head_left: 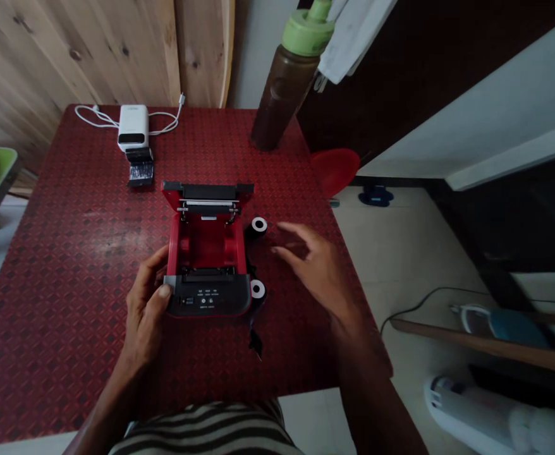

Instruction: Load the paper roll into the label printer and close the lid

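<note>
thermal receipt printer [206, 243] on red tabletop [69, 265], cover open; no roll visible in paper bay | left hand [147, 303] curled around printer's near-left corner | right hand [313, 265] spread, near upper of two white-cored black rolls [257, 226]; rolls still outside, right of printer

Pretty sure this is just a room in someone's home, tbh. You've got a pale knotty wood plank wall [69, 44] behind a table with a red diamond-patterned top [54, 316], a brown bottle with a green lid [284, 82] on it, a white cloth [356, 35] hanging right by it, and a pale tiled floor [401, 253] with a round white plastic appliance [486, 417] sitting there.
</note>
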A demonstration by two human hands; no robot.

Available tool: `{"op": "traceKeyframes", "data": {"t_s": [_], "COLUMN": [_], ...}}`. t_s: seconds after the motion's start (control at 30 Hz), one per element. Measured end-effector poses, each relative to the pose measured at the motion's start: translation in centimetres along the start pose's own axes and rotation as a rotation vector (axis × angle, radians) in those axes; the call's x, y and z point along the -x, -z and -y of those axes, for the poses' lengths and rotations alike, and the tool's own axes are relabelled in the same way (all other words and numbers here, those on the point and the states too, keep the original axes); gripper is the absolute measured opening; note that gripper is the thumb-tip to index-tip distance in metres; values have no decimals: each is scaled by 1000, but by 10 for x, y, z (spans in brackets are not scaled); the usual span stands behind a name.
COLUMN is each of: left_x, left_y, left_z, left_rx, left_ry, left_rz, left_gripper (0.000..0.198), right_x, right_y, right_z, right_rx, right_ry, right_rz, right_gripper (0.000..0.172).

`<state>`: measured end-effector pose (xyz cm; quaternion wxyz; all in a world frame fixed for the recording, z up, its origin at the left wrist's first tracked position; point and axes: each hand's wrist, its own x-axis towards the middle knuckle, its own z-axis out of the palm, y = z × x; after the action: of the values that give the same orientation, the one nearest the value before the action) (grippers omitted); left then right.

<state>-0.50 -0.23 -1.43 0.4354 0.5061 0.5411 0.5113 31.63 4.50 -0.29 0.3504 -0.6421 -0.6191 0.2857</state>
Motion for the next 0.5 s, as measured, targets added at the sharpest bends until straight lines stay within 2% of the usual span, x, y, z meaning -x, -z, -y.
{"op": "traceKeyframes", "data": {"t_s": [0.07, 0.13, 0.23, 0.3, 0.37, 0.43, 0.5], "left_x": [1, 1, 2, 3, 4, 6, 7], "left_y": [-2, -2, 0, 1, 2, 1, 1], "left_z": [-3, -5, -5, -5, -4, -3, -3], "left_rx": [2, 7, 13, 17, 34, 53, 66], "left_ry": [-13, -19, -1, 16, 31, 48, 66], "left_rz": [11, 30, 42, 44, 51, 60, 68], "left_gripper": [58, 58, 57, 56, 57, 58, 59], "right_x": [-23, -38, -45, -38, -22, -2, 17], "right_y": [-24, -44, -50, -36, -10, 21, 46], "right_z": [-5, -10, -12, -4, 14, 41, 72], "right_rx": [-3, -2, 9, 17, 31, 55, 74], "right_ry": [32, 66, 95, 102, 110, 131, 150], "right_rz": [15, 31, 28, 3, -17, -1, 55], "right_gripper": [48, 40, 28, 29, 30, 29, 37]}}
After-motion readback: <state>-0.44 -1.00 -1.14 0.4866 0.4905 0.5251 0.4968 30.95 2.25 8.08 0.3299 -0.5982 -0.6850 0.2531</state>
